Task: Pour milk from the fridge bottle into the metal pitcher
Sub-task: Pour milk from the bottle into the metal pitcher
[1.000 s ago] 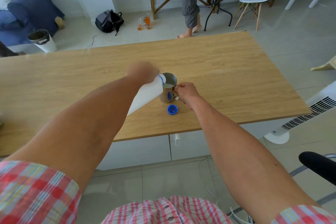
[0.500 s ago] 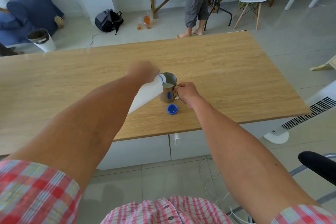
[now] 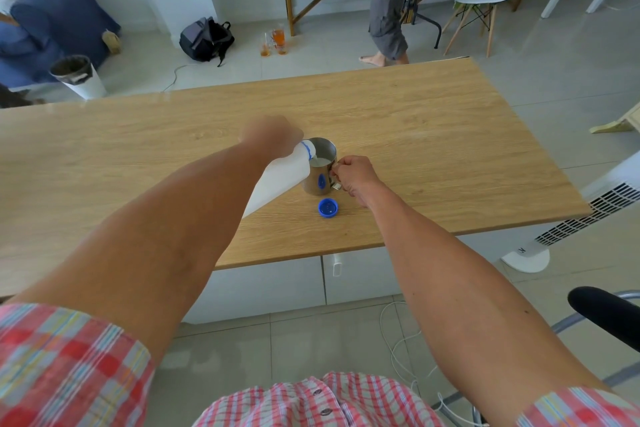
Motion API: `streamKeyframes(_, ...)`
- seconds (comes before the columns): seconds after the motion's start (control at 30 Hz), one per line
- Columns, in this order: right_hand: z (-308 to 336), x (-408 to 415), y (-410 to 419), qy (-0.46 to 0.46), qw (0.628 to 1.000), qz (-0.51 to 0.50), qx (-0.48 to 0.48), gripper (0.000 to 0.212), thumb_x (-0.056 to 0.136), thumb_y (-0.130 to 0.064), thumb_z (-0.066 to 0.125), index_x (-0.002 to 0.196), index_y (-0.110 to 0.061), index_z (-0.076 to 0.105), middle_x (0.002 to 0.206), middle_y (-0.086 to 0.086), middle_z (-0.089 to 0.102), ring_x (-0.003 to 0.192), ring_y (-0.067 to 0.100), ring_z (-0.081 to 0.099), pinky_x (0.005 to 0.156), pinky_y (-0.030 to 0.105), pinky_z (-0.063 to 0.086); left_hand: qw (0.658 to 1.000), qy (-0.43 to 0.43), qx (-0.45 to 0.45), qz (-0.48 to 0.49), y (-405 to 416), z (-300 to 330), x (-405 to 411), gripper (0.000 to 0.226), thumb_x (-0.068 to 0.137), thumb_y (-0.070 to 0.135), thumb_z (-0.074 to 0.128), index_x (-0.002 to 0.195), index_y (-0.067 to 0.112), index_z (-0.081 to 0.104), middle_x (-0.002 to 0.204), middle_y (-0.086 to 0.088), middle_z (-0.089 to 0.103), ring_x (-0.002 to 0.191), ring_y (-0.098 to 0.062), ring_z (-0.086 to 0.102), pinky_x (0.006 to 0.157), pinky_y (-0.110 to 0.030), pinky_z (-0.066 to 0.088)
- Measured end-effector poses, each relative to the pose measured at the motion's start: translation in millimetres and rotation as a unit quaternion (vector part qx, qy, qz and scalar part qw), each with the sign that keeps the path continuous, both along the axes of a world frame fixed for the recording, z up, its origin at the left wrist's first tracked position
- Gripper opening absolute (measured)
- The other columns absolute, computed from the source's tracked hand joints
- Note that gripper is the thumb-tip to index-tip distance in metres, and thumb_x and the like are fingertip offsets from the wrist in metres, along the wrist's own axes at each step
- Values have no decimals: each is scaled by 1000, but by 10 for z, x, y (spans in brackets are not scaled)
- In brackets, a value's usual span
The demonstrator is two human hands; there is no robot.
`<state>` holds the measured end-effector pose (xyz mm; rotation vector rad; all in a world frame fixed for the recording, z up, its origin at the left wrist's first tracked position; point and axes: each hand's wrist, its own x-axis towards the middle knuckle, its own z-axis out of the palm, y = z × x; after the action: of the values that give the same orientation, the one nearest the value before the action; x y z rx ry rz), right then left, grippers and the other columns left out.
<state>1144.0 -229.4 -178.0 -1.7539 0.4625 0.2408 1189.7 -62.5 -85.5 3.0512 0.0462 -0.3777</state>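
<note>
A white plastic milk bottle (image 3: 280, 178) with a blue neck ring is tipped steeply, its mouth over the rim of the metal pitcher (image 3: 320, 170). My left hand (image 3: 272, 135) grips the bottle from above. Milk shows inside the pitcher, which stands upright on the wooden table (image 3: 433, 135). My right hand (image 3: 353, 175) is closed on the pitcher's handle at its right side. The bottle's blue cap (image 3: 327, 208) lies open side up on the table just in front of the pitcher.
Beyond the table's far edge a person (image 3: 389, 0) stands barefoot by a bench. A white fan (image 3: 575, 218) stands off the table's right corner. A black chair arm (image 3: 606, 312) is at lower right. A backpack and glasses sit on the floor.
Both hands, the bottle and the pitcher stay as they were. The person in the background has stepped to the right.
</note>
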Motion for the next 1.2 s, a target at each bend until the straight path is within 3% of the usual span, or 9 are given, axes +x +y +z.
streamKeyframes(0.1,4,0,-6,2,1000,-1,3,16,102,-4,54,97,-2,69,71,5,59,52,10,43,29,11,28,1000,-1,0,-1,-3,-2,1,33,100,41,41,97,13,58,83,-6,55,74,-24,53,68,-36,37)
streamKeyframes(0.27,-30,21,6,0,1000,-1,2,26,99,-1,54,75,-9,61,79,10,63,52,10,43,31,13,28,1000,0,1,-4,-10,-6,2,29,100,37,43,97,13,59,84,-6,56,87,-30,59,73,-37,41)
streamKeyframes(0.57,-24,16,1,0,1000,4,-2,16,99,-2,54,92,-5,68,75,8,61,52,10,44,30,12,29,1000,-2,5,-6,-10,-5,3,31,100,39,42,96,13,58,84,-6,56,85,-29,58,72,-37,42)
streamKeyframes(0.73,0,-1,-2,-1,1000,2,-1,16,99,-2,53,92,-6,67,71,6,57,52,10,42,30,11,27,1000,0,3,-2,-13,0,0,29,100,37,42,95,13,57,83,-6,55,82,-28,56,73,-37,42)
streamKeyframes(0.87,-4,1,0,1,1000,3,-5,16,100,-3,54,93,-6,68,70,4,57,52,11,42,30,11,28,1000,0,3,1,-6,2,2,30,100,37,42,94,13,58,83,-6,55,70,-23,51,70,-37,41)
streamKeyframes(1.2,-27,19,-2,0,1000,5,-10,16,98,-3,54,93,-7,68,71,6,57,52,11,41,30,11,27,1000,1,8,-1,0,-10,23,31,99,39,41,95,13,58,84,-6,56,68,-23,50,61,-33,36)
